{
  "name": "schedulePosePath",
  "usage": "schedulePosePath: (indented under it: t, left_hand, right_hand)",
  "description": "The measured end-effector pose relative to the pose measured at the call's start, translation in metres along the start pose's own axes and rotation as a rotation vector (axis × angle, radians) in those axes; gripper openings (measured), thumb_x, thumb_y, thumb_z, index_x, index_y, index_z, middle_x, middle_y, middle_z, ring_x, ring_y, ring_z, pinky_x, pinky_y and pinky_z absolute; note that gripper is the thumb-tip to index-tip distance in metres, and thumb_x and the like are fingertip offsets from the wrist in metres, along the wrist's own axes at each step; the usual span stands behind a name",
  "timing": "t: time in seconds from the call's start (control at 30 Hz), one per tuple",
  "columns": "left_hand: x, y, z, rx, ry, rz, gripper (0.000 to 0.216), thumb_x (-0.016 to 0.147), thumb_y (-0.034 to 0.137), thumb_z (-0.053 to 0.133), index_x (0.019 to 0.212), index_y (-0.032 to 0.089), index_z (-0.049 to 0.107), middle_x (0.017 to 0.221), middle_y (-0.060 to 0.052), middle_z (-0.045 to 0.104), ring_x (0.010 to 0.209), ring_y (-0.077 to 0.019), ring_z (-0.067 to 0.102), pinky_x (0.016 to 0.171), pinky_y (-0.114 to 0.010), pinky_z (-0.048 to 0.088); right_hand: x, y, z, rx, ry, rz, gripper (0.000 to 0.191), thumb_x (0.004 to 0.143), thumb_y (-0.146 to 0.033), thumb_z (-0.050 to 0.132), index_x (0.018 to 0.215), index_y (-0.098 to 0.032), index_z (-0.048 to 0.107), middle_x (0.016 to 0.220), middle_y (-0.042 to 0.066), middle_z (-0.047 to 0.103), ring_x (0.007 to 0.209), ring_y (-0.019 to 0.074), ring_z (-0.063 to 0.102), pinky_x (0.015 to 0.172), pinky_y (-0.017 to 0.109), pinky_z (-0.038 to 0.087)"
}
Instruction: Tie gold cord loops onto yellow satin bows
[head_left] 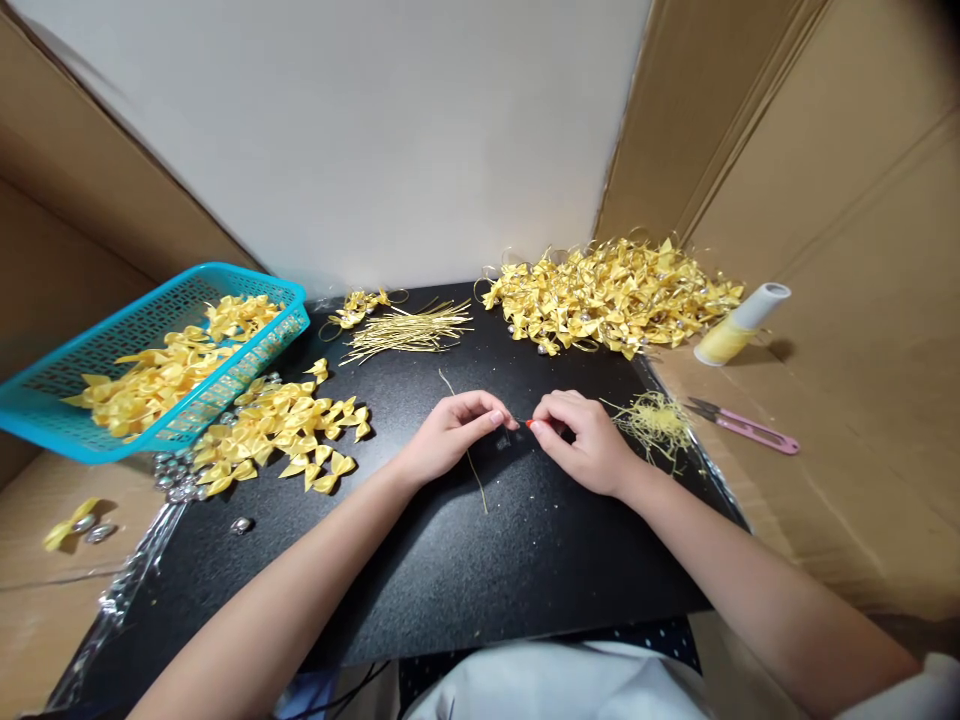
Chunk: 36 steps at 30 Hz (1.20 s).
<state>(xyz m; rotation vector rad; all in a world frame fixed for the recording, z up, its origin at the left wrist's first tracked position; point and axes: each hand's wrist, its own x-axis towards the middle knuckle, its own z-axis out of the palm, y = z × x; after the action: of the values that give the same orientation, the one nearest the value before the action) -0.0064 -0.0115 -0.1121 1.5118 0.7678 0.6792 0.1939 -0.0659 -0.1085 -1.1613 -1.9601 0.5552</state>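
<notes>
My left hand (459, 432) is closed, thumb and forefinger pinched together; what lies between the fingertips is too small to make out. A thin gold cord (477, 483) shows above and below this hand, its middle hidden by the hand. Facing it, my right hand (581, 437) pinches a small red-handled tool (529, 424), whose thin dark tip points at my left fingertips. Yellow ribbon bows (289, 420) are heaped left of my hands on the black tabletop (450, 570). Beyond my hands lies a bundle of gold cords (409, 332).
A blue plastic basket (45, 395) of bows stands at left, silver bells (176, 478) beside it. One bell (241, 525) lies apart. At right are finished bows (607, 295), yellow thread scraps (660, 425), a thread spool (742, 325) and pink-handled snips (750, 428). Cardboard walls (847, 250) flank the table.
</notes>
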Motion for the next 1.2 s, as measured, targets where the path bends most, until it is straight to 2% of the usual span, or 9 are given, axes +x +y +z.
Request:
schedulePosePath:
  t: [0.4,0.97,1.2]
  left_hand:
    - [-0.0028,0.0046,0.0059,-0.112,-0.016,-0.018,0.026,0.080,0.039,0.071,0.080,0.013,0.065,0.076,-0.002,0.067,0.072,-0.0110,0.059,0.076,-0.024,0.047]
    - [-0.0024,0.0045,0.0068,-0.112,-0.001,-0.035,0.026,0.078,0.038,0.073,0.076,0.013,0.066,0.072,-0.002,0.068,0.069,-0.0107,0.060,0.073,-0.024,0.047]
    - [-0.0029,0.0029,0.0061,-0.138,0.005,-0.039,0.021,0.075,0.032,0.075,0.075,0.013,0.066,0.073,-0.001,0.068,0.069,-0.0097,0.060,0.072,-0.021,0.046]
  right_hand:
    - [-0.0011,-0.0027,0.0006,-0.007,0.094,-0.033,0.022,0.086,-0.019,0.048,0.064,-0.020,0.045,0.060,-0.003,0.049,0.058,0.0114,0.044,0.064,0.028,0.033]
    - [-0.0007,-0.0037,0.0006,-0.040,0.090,-0.031,0.023,0.086,-0.019,0.047,0.063,-0.020,0.045,0.058,-0.004,0.048,0.057,0.0109,0.043,0.065,0.028,0.034]
    - [-0.0008,-0.0037,0.0010,-0.029,0.084,-0.024,0.022,0.085,-0.019,0.048,0.063,-0.020,0.044,0.059,-0.004,0.049,0.056,0.0107,0.043,0.065,0.028,0.033]
